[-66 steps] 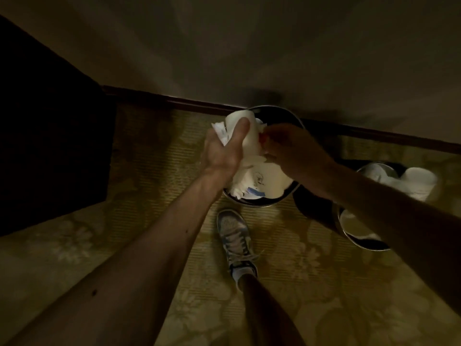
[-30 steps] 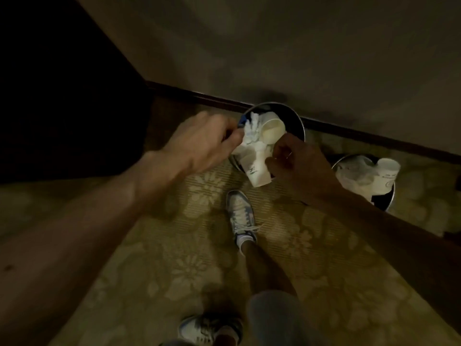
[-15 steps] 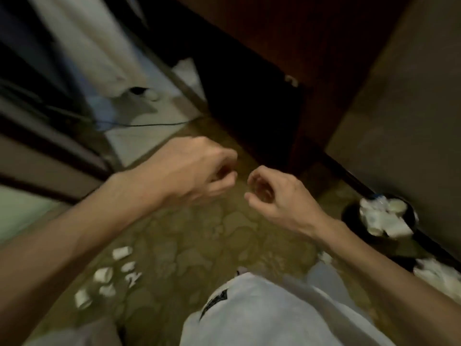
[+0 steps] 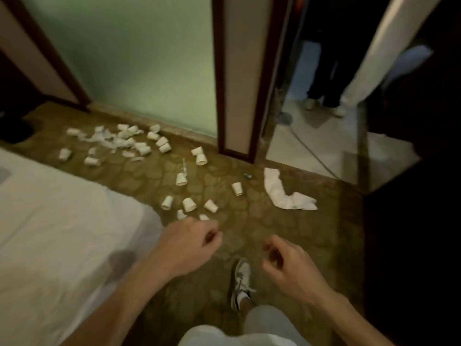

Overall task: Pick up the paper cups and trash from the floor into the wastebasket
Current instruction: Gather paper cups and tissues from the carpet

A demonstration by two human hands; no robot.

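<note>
Left grip [image 4: 189,243], right grip [image 4: 287,265]: both loosely curled, holding nothing, above the floor [image 4: 249,221]. Cups [image 4: 189,204]: nearest cluster just beyond the left grip, off the bed [image 4: 50,221] corner; larger heap [image 4: 119,141] with torn paper along the floor's far edge. Wastebasket: out of view. Advice: nest the near cups into one stack first. Obstacles: white cloth [image 4: 277,193] to the right, own shoe [image 4: 242,278] below, cable [image 4: 311,151] by the doorway

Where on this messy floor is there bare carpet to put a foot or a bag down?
Bare carpet lies ahead of the right hand, between the near cups and the white cloth. Another clear strip runs between the bed and the far heap of cups and paper. That heap and the near cups beyond the left hand are crowded.
</note>
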